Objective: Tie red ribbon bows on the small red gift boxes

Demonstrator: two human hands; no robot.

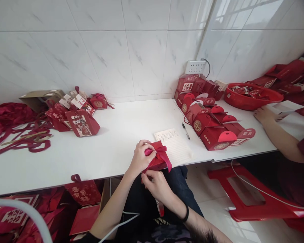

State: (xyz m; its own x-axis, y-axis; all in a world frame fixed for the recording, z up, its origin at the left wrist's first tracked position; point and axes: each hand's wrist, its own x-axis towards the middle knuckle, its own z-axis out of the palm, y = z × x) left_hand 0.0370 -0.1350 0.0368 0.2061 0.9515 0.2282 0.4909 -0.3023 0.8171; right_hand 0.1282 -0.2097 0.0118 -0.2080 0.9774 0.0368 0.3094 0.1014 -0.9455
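At the table's front edge is a small red gift box (158, 164), tied with a crimson ribbon bow (162, 153). My left hand (141, 156) is closed on the bow's left side, thumb and fingers pinching the ribbon against the box top. Just below, my right hand (159, 187) is closed at the box's near left corner, its thumb and forefinger together; what lies between them is too small to make out. Partly under the box lies a lined paper sheet (181, 152) with handwriting, and a black pen (185, 131) rests to its right.
Open red boxes (207, 125) stand in rows at right, near a red basin (253, 98) of small packets. Another person's hand (264, 114) is beside it. Finished-looking boxes (83, 123) and loose ribbons (38, 138) lie at left. A red stool (243, 199) stands below.
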